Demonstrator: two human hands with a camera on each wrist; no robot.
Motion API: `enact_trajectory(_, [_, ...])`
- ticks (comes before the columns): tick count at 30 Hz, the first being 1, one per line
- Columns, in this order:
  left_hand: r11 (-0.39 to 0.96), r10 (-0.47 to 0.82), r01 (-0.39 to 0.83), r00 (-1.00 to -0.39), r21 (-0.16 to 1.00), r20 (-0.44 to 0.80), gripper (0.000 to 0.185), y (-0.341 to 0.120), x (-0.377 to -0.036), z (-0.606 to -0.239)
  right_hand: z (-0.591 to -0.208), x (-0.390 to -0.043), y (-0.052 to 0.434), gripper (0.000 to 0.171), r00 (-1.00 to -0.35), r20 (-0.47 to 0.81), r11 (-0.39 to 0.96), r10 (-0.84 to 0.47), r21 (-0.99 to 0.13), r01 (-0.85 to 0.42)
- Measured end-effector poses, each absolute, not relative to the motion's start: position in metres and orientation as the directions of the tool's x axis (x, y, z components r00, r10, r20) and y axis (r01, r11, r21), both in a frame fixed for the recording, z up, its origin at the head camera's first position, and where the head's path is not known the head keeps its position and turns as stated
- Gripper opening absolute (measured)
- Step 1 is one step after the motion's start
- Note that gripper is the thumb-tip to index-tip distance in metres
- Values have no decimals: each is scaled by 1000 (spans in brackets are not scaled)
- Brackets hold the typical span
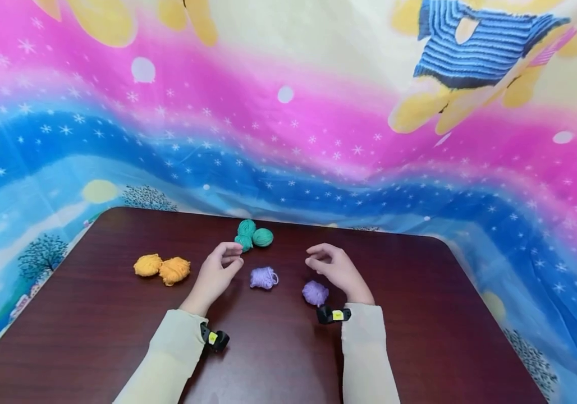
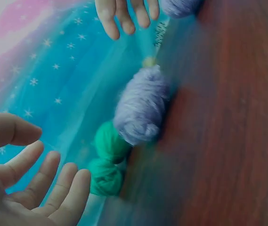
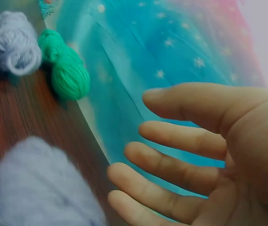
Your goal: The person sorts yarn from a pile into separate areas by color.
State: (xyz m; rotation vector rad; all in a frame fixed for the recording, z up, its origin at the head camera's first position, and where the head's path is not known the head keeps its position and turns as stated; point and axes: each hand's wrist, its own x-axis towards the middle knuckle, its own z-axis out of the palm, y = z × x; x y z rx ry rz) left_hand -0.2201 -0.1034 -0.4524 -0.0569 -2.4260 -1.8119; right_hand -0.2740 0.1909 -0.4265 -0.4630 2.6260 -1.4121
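My left hand [image 1: 216,273] hovers over the table between the orange yarn balls and a light purple yarn ball [image 1: 263,278]. Its fingers [image 2: 71,193] are loosely bent with nothing between them. Over on the right, my right hand [image 1: 338,268] is raised beside a darker purple yarn ball [image 1: 315,293], which appears large and blurred in the right wrist view. Its fingers [image 3: 171,165] are spread and hold nothing. Several green yarn balls [image 1: 262,237] sit clustered beyond the left fingertips. Two orange yarn balls [image 1: 174,271] lie side by side, left of the left hand.
The dark brown table [image 1: 420,336] has its far edge against a colourful printed cloth [image 1: 268,140]. Each wrist carries a small black camera, the left wrist camera [image 1: 215,338] and the right wrist camera [image 1: 325,315].
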Motion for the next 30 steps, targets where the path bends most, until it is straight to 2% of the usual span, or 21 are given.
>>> enact_trajectory(5, [305, -31, 61, -997, 950, 74, 33, -100, -220, -464, -429, -271, 203, 40, -917, -46, 517, -397, -837, -182])
enact_trajectory(12, [336, 18, 89, -996, 938, 88, 35, -91, -223, -471, -429, -270, 223, 48, -891, -122, 524, -437, -840, -141])
enact_trajectory(18, [285, 108, 75, -993, 956, 46, 38, -93, -226, -475, -427, -268, 234, 57, -855, -219, 519, -471, -852, -67])
enact_trajectory(23, [240, 133, 49, -991, 969, 17, 41, -96, -227, -481, -424, -265, 230, 54, -813, -293, 531, -502, -847, -23])
enact_trajectory(30, [255, 168, 22, -986, 967, -22, 51, -92, -227, -482, -427, -264, 224, 55, -786, -341, 543, -516, -840, 8])
